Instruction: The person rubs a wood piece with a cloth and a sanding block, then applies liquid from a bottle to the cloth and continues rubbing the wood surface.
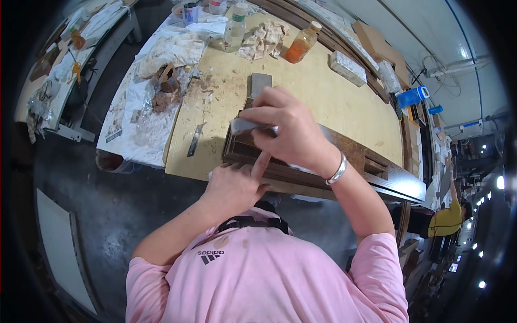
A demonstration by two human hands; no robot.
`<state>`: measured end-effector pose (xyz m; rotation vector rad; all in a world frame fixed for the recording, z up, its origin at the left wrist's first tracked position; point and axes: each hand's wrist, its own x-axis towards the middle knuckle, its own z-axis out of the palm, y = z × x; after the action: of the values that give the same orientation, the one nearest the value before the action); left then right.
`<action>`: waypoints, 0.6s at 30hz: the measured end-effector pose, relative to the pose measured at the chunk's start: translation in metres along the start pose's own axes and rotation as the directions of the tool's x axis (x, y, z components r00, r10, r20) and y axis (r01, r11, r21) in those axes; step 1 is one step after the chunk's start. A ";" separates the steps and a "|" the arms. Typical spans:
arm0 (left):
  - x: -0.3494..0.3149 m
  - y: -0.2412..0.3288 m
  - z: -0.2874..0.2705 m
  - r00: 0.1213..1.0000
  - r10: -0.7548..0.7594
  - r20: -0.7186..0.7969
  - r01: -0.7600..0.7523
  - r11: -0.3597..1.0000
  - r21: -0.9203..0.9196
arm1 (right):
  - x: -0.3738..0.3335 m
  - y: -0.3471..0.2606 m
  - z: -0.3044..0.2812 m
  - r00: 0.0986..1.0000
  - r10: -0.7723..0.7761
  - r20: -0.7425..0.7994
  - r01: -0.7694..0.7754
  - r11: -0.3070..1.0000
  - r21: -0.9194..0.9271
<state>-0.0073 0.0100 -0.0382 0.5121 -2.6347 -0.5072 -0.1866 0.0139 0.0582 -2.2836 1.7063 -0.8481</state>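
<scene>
My right hand (293, 126), with a silver bracelet on its wrist, pinches a grey flat pad (244, 126) at the left end of a long dark-brown wooden piece (344, 141). This piece lies along the table's near edge and has a rectangular opening toward its right end. Against its near side is my left hand (232, 187), its index finger stretched up toward my right thumb. The other left fingers are curled and partly hidden. A small white bit (210, 175) shows beside them; what it belongs to is unclear. Just beyond my right hand lies a grey block (260, 82).
On the yellowish tabletop (215, 116) are a metal ruler-like strip (195, 141), a crumpled stained cloth (265, 40), a clear bottle (235, 29), an orange-liquid bottle (303, 43) and a wrapped white block (347, 69). Stained white sheeting (129, 126) covers the left side. A person in yellow (448, 219) stands far right.
</scene>
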 end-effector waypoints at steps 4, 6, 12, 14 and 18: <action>0.002 0.000 0.005 0.997 0.004 -0.083 -0.012 0.996 -0.091 | 0.007 0.007 0.010 0.991 -0.039 0.126 0.045 0.998 -0.046; 0.003 0.003 -0.005 0.996 -0.024 0.084 0.027 0.999 -0.037 | 0.013 0.031 0.002 0.999 0.044 -0.018 -0.046 0.990 -0.130; 0.002 -0.006 0.014 0.995 0.008 -0.095 -0.021 0.990 -0.137 | 0.017 -0.005 0.005 0.981 -0.144 0.126 0.144 0.990 0.012; -0.002 -0.005 0.012 0.989 0.030 -0.145 -0.051 0.988 -0.146 | 0.021 0.016 0.013 0.993 -0.080 0.082 0.080 0.997 0.004; 0.004 -0.003 0.000 0.999 0.003 0.051 0.003 0.994 -0.113 | 0.041 0.050 0.006 0.990 0.110 -0.090 -0.119 0.988 -0.100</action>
<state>-0.0095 0.0058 -0.0387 0.4696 -2.6357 -0.6734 -0.2171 -0.0420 0.0451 -2.2179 1.9413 -0.8618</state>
